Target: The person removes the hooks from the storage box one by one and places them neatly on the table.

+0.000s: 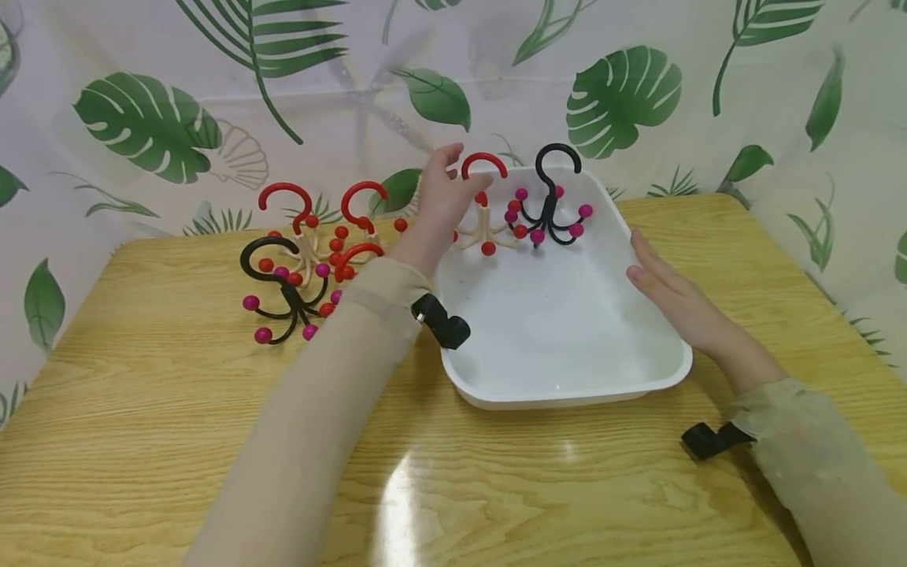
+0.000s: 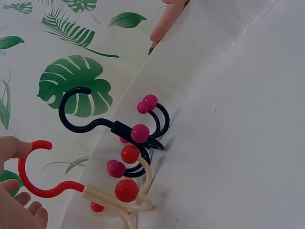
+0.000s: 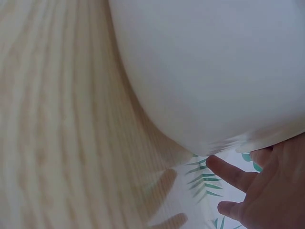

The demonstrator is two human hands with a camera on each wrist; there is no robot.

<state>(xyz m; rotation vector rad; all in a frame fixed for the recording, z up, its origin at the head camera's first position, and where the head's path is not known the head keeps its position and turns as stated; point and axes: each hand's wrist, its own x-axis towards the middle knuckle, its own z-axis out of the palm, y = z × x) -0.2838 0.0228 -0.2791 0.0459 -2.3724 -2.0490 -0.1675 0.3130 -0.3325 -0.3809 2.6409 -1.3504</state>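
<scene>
On the counter [image 1: 142,409], left of the tray [image 1: 567,323]: clustered close together, shown by the head view alone; nearest, a black rack [image 1: 289,298] with magenta balls; behind and beside, 3 red-hooked racks [image 1: 286,189], with red balls around them and the rightmost partly hidden by the left sleeve [image 1: 340,378].
Inside the tray, far end: 2 racks, both hook-up; at left, the beige rack [image 1: 483,219] with red hook and red balls; just right of it, the tray's black rack [image 1: 549,211] with magenta balls; overlapping in the left wrist view, cannot tell whether touching.
Left hand [image 1: 441,195]: raised over the tray's left rim, at the red hook of the beige rack; thumb and fingers apart, loosely bent; touching or merely close, cannot tell.
Left wrist view: close on both tray racks, with thumb tip overlapping the curve of the red hook and other fingers bent below.
Right hand [image 1: 669,295]: laid along the tray's right rim, fingers extended.
Right wrist view: facing the tray's outer wall, hidden from the head; fingers spread beside it, with finger shadows on the counter.
</scene>
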